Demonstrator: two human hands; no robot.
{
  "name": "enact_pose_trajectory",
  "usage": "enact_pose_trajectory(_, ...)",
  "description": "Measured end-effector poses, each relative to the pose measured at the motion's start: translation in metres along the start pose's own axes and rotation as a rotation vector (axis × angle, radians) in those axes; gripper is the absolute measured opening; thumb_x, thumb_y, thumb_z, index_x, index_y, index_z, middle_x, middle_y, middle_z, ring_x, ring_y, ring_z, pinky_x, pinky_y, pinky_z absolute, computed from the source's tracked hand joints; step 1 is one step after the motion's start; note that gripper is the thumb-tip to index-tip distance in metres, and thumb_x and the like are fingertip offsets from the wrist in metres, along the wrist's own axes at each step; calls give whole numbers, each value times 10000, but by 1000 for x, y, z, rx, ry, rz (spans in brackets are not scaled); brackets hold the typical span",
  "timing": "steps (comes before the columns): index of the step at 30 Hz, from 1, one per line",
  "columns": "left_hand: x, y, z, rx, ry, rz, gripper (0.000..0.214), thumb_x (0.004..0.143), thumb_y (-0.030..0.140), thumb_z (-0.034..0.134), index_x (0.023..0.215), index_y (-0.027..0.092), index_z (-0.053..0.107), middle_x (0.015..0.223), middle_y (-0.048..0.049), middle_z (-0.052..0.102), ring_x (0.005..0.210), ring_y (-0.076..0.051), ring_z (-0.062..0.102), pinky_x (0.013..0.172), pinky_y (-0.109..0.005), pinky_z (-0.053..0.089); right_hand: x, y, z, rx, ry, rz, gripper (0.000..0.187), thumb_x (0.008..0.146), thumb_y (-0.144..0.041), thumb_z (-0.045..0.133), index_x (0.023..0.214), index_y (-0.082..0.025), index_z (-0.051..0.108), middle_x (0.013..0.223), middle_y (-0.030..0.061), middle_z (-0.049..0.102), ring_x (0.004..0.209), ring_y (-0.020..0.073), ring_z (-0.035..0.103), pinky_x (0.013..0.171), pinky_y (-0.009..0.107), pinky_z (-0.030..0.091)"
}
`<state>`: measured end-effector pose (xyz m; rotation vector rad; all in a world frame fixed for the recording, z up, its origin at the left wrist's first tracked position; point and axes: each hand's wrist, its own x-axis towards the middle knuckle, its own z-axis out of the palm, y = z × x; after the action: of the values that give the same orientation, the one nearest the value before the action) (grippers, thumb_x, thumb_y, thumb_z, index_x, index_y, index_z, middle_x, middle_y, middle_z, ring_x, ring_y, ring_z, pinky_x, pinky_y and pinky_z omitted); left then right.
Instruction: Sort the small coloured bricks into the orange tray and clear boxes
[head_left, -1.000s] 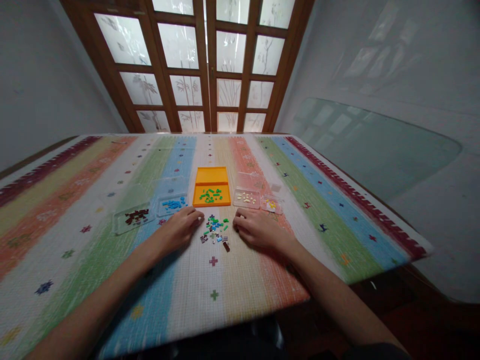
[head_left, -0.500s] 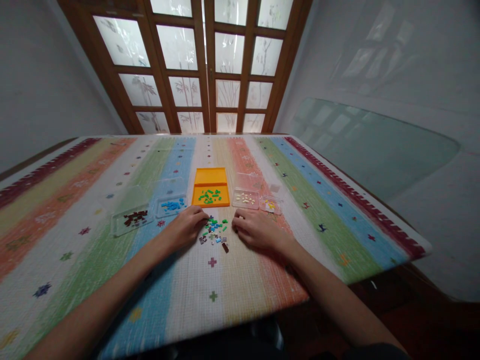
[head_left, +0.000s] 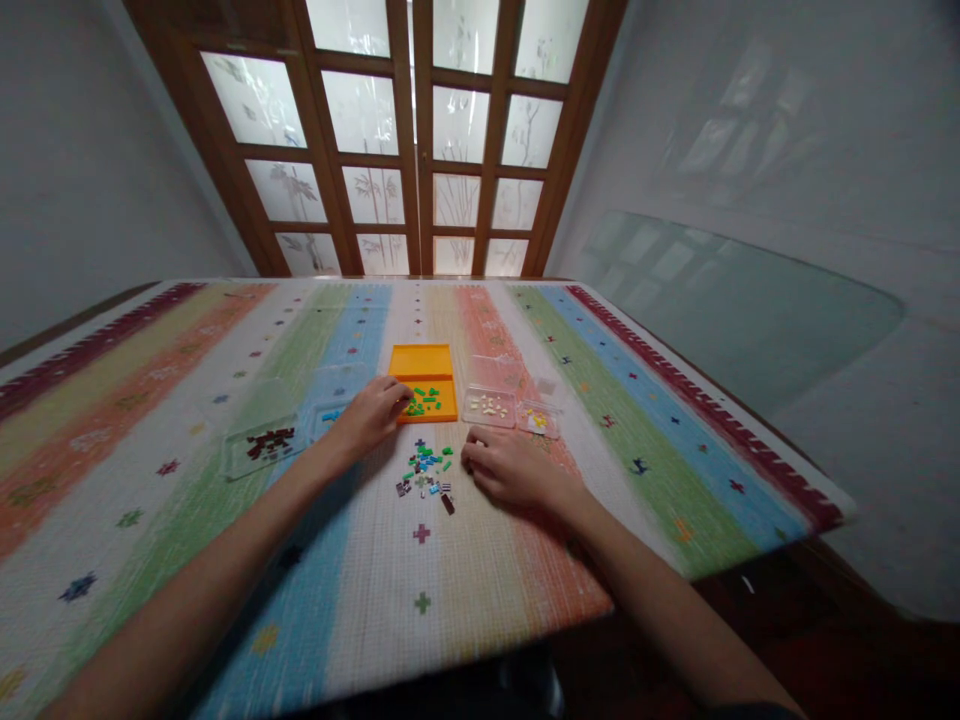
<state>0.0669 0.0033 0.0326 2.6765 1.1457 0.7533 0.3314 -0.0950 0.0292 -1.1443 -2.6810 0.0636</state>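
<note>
My left hand [head_left: 376,410] reaches over the left edge of an open orange box [head_left: 422,360], fingers bent together at the tips. Whatever they pinch is too small or hidden to make out. Small green toy bricks [head_left: 424,402] lie scattered inside that box. On the cloth between my hands is a loose pile of small bricks [head_left: 427,460] in green, blue, grey and brown. My right hand [head_left: 511,467] rests just right of this pile, its fingers curled inward; I cannot see what they hold, if anything. A dark brown brick [head_left: 448,504] lies at the pile's near edge.
Left stands a clear box of dark brown bricks [head_left: 271,441]; another with blue bricks [head_left: 328,415] is partly covered by my left hand. To the right are clear boxes with cream pieces [head_left: 489,405] and yellow pieces [head_left: 538,420]. A striped cloth [head_left: 375,600] covers the table.
My left hand has moved from the loose pile forward to the orange box's left side, now covering part of the blue bricks' box. My right hand stays nearly in place. The view has tilted slightly.
</note>
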Motion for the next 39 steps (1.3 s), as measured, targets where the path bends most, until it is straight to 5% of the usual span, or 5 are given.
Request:
enact_pose_trajectory(9, 3, -4, -2, 42, -72, 4, 329, 852, 4, 517, 1023, 191, 727, 936, -87, 715, 908, -234, 633, 846, -383, 518, 0, -1, -1, -7, 9, 3, 122, 941, -142, 521, 933, -177, 638, 997, 82, 646, 785, 168, 519, 664, 306, 329)
enact_pose_trajectory(17, -62, 44, -31, -139, -77, 3, 184, 989, 237, 531, 1090, 201, 680, 1021, -70, 713, 934, -211, 667, 865, -382, 542, 0, 0, 2, -11, 8, -3, 134, 938, -142, 509, 935, -176, 638, 981, 79, 636, 791, 175, 518, 663, 317, 323)
enact_pose_trajectory(22, -90, 64, -19, -229, -143, -55, 185, 974, 335, 601, 1088, 204, 667, 1026, -67, 689, 915, -210, 664, 833, -371, 560, -1, 0, 2, 1, 7, 4, 135, 936, -138, 507, 938, -178, 636, 986, 83, 639, 790, 177, 515, 677, 319, 335)
enact_pose_trajectory(28, -92, 65, 2, -202, -96, -37, 188, 997, 294, 559, 1061, 193, 704, 997, -82, 662, 923, -221, 639, 865, -406, 558, 0, 0, 1, 15, 4, -1, 134, 928, -131, 512, 940, -171, 639, 991, 87, 641, 796, 177, 519, 685, 314, 345)
enact_pose_trajectory(39, -99, 61, 2, -157, -97, -30, 259, 1006, 215, 471, 994, 189, 728, 936, -95, 649, 848, -218, 611, 775, -377, 547, -1, 1, 2, 7, 1, -2, 132, 922, -123, 512, 945, -180, 629, 1001, 84, 639, 813, 179, 523, 688, 314, 342)
